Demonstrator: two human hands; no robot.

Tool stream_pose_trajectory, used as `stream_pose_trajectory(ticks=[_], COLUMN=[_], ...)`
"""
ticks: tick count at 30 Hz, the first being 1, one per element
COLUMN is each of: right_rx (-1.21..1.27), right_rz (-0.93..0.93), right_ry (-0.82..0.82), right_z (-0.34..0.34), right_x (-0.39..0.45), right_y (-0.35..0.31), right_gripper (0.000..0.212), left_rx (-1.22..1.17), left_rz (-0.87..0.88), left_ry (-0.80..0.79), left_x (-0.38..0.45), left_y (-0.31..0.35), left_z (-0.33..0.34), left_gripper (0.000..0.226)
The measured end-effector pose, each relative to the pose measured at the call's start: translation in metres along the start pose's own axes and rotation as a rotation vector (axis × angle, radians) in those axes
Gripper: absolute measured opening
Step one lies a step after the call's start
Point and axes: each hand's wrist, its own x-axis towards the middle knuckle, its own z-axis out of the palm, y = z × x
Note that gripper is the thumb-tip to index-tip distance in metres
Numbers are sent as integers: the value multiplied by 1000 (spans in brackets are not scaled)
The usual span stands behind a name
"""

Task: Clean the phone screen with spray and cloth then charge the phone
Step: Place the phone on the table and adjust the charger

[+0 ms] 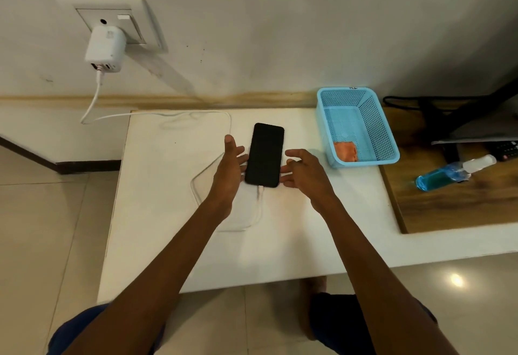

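Both hands flank the phone (265,155), and neither grip is clenched on it: the left hand (228,168) has its fingers straight and spread, tips touching or just beside the phone's left edge, while the right hand (304,171) has relaxed fingers reaching toward the right edge, touching or a hair off, I cannot tell which. So the grip on each side is released, steadying rather than holding. That reads as squaring the phone on the white surface (308,228), so it lies flat and the plug at its near end is not strained.

The phone lies face up, screen dark, in the middle of the surface, its near end toward the person. A white charging cable (259,200) appears to enter that near end, loops back across the surface and runs up to the white charger (104,48) seated in the wall socket (112,18). The slack looks generous, which keeps any pull off the connector.

Off to the right, the blue basket (358,127) holds the orange cloth (346,151) tucked in its near corner, seemingly put away. Beyond it, on the wooden board (448,206), the spray bottle (454,171) of blue liquid lies on its side, well apart from the phone. My read: cleaning looks done and charging is set up; whether current flows, the dark screen does not say.
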Motion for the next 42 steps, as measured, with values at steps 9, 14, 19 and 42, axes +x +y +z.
stream_pose_trajectory(ticks=[9, 14, 19, 42], right_rx=[229, 239, 12, -531], right_rz=[61, 37, -207, -429], right_ry=[-109, -212, -150, 101], right_z=[38, 51, 40, 28], right_x=[-23, -33, -22, 17], right_y=[-1, -2, -10, -8], right_gripper=[32, 24, 13, 37], left_rx=[301, 377, 482, 1397], left_rz=[100, 116, 256, 487], left_ry=[11, -54, 38, 243], left_x=[3, 8, 11, 13], left_y=[10, 9, 3, -44], left_z=[-47, -59, -72, -105], left_gripper=[100, 100, 64, 80])
